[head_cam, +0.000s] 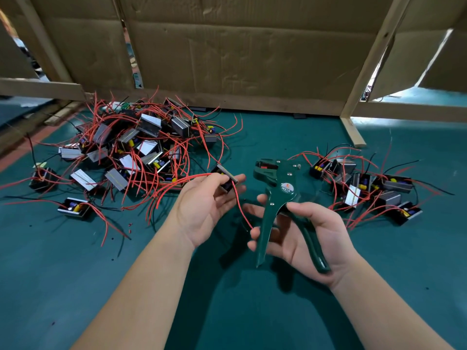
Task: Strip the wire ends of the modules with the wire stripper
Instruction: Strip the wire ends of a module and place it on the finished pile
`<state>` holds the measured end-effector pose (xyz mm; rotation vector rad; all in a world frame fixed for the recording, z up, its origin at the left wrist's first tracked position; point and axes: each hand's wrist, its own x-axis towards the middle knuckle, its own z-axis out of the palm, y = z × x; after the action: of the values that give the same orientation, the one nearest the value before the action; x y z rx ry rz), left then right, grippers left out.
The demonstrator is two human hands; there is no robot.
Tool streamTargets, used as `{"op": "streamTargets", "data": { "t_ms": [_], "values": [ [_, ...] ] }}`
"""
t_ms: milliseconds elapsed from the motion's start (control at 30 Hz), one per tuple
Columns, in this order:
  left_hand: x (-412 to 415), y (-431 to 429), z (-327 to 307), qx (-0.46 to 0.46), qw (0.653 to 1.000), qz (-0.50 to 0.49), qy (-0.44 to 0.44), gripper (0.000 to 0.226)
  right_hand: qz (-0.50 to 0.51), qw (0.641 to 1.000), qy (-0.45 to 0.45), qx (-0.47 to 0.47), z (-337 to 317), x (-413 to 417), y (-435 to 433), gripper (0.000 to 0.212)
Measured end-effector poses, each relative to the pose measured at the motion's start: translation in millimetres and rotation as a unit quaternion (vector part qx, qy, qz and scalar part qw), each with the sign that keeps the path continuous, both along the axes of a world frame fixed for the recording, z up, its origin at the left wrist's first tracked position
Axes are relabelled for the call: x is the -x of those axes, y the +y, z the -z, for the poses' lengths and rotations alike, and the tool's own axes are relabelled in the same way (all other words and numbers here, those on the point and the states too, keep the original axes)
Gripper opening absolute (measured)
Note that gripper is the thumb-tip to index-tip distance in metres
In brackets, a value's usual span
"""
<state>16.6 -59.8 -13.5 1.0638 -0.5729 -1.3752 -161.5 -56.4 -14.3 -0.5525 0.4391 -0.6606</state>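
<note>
Two hands mid-frame above teal worktop (237,314), holding module and wire stripper.
Big pile (131,147) of wired modules centre-left, small pile (366,188) at right. Right hand (310,236) grip wraps the spread handles of the green wire stripper (278,188), head up. Left hand (202,210) grip pinches one module (226,179) just left of the stripper head. Its red wire (240,205) hangs between the hands, clear of the head.

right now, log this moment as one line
left hand: holds module | right hand: grips wire stripper, handles spread | red wire: hangs from module, not in stripper head
</note>
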Motion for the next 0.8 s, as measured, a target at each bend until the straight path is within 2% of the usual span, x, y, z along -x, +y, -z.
{"op": "streamTargets", "data": {
  "t_ms": [167, 267, 367, 467, 567, 700, 800],
  "values": [
    [2, 0, 4, 0.002, 0.999, -0.013, -0.047, 0.012, -0.078, 0.995, -0.048, 0.036, -3, 4, 4, 0.057],
    [2, 0, 3, 0.007, 0.999, -0.040, -0.028, 0.026, -0.086, 0.993, -0.061, 0.055, -4, 7, 3, 0.064],
    [6, 0, 2, 0.008, 0.999, -0.045, -0.020, 0.016, -0.079, 0.992, -0.067, 0.076, -6, 11, 2, 0.068],
    [7, 1, -1, 0.014, 0.998, -0.057, -0.013, 0.034, -0.069, 0.990, -0.084, 0.088, -8, 14, -1, 0.068],
    [8, 2, -1, 0.033, 0.998, -0.058, -0.015, 0.031, -0.042, 0.991, -0.088, 0.091, -9, 17, -3, 0.068],
    [16, 4, 2, 0.038, 0.998, -0.030, -0.027, 0.017, -0.006, 0.992, -0.087, 0.091, -10, 21, -6, 0.072],
    [17, 5, 0, 0.058, 0.998, 0.032, 0.002, 0.018, 0.023, 0.992, -0.087, 0.093, -12, 26, -9, 0.071]
  ]
}}
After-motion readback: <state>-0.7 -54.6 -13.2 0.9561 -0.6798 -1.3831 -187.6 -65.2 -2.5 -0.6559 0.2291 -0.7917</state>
